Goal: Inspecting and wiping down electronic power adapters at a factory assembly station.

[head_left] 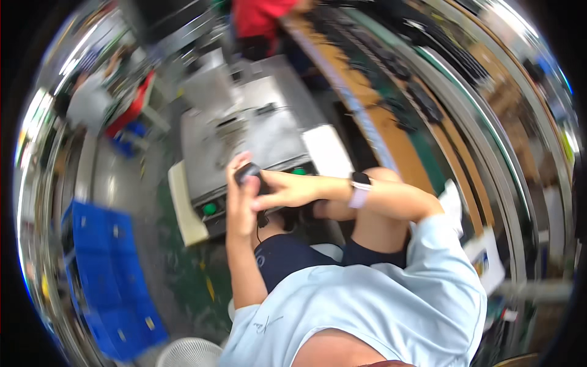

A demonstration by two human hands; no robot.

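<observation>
A small black device point(247, 173) with a glossy dark face sits in my left hand point(240, 199), whose fingers and thumb close round it. My right hand point(286, 189) comes across from the right and grips the device's near side, though blur and overlap hide its fingertips. From below the hands hangs a thin dark cable point(262, 223). Just past them lies the metal worktop point(275, 137) of a bench machine, carrying a small metal fixture point(231, 126). Two green buttons, a left one point(210, 208) and a right one point(298, 171), sit on its front.
To the right runs a long conveyor line point(367, 104) with dark items along it. Blue bins point(113, 269) stand at the lower left, near a white fan point(189, 353). A person in red point(260, 15) is beyond the machine; another person point(88, 101) sits far left.
</observation>
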